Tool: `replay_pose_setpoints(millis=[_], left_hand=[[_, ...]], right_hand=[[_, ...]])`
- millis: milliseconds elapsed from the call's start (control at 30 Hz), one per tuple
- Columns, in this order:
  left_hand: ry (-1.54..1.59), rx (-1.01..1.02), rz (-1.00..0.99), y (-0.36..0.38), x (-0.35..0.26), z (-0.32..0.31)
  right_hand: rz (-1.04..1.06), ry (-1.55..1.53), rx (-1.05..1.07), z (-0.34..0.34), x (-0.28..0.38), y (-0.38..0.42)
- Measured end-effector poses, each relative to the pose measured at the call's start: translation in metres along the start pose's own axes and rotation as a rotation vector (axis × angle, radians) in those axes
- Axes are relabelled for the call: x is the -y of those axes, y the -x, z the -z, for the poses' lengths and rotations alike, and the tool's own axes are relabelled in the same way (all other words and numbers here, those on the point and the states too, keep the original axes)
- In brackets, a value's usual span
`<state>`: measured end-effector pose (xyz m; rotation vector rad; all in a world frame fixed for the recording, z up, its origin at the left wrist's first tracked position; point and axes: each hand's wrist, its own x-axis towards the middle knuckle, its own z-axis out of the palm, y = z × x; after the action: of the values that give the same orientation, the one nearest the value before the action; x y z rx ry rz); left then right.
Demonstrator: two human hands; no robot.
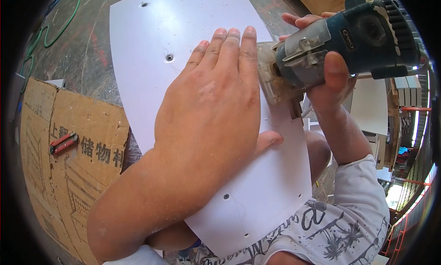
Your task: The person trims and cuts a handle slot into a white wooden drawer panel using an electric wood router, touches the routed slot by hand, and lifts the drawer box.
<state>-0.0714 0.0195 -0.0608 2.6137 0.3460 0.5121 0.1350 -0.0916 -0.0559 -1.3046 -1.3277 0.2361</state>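
My left hand (213, 93) lies flat on a white panel (142, 49), fingers stretched out together and thumb to the side. Dark screw heads and small holes dot the panel's surface. On the right, my right hand (333, 76) is wrapped round the body of a dark green trim router (353, 35). The router is tilted on its side, its clear, dusty base (271, 74) up against the panel's right edge, close to my left fingers. The cutting bit is hidden.
A flattened cardboard box (87, 122) lies on the floor at left, with a red utility knife (63, 143) on it. A green hose (69, 24) curls at the upper left. White boards (370, 104) and shelving stand at right.
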Motion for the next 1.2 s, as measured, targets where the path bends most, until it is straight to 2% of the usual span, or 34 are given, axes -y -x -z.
replay_pose_setpoints(millis=[600,833,1033,1200], left_hand=[[0.02,-0.039,-0.017,0.001,0.002,-0.004],[0.01,-0.032,-0.019,-0.001,0.0,-0.004],[0.04,-0.024,-0.017,-0.003,-0.001,-0.003],[-0.007,0.013,-0.016,-0.008,-0.01,0.002]], right_hand=[[-0.019,0.011,-0.021,-0.001,-0.005,-0.008],[-0.074,-0.015,0.039,0.014,0.003,0.0],[0.117,-0.073,0.005,0.007,0.003,0.01],[0.099,0.038,-0.023,0.028,0.008,0.012]])
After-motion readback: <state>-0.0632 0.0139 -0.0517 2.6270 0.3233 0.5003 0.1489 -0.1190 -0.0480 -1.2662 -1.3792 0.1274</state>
